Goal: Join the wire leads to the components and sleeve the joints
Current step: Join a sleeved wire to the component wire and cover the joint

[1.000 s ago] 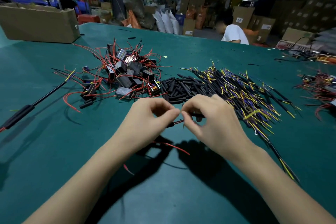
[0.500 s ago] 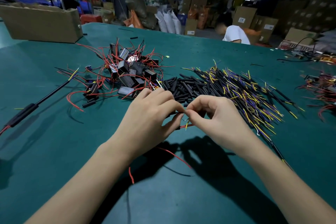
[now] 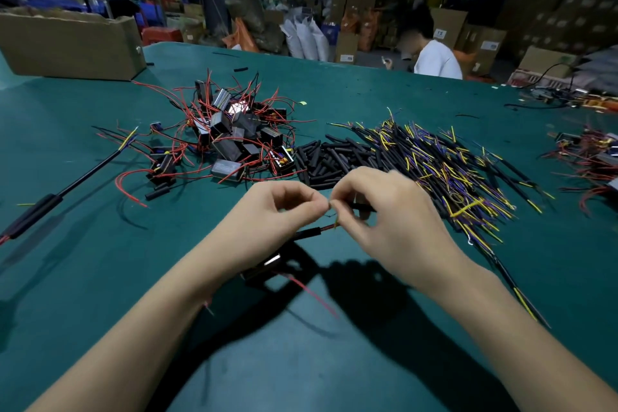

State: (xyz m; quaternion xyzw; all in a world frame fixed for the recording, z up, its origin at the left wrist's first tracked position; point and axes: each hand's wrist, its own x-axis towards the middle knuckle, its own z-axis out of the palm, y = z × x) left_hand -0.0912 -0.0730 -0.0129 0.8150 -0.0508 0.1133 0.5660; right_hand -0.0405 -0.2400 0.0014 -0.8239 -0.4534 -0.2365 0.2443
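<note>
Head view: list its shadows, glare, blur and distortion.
Head view: hard dark shadows of both arms fall on the green table below the left hand and right hand; glare whitens one black component in the pile; the fingertips and background are soft; the wide lens bows the table's far edge.

Components pile (image 3: 234,134) lies left of sleeves (image 3: 327,157); cables (image 3: 444,170) right.

I count two hands: left hand (image 3: 281,214), right hand (image 3: 388,211). One cardboard box (image 3: 70,43) at 10 o'clock. One finished sleeved cable (image 3: 63,192) at 9 o'clock. Three heaps: boxed components with red leads (image 3: 234,134), black sleeves (image 3: 327,160), yellow-purple wire leads (image 3: 444,167); pieces too many to count. One seated person (image 3: 434,58) at 1 o'clock.
</note>
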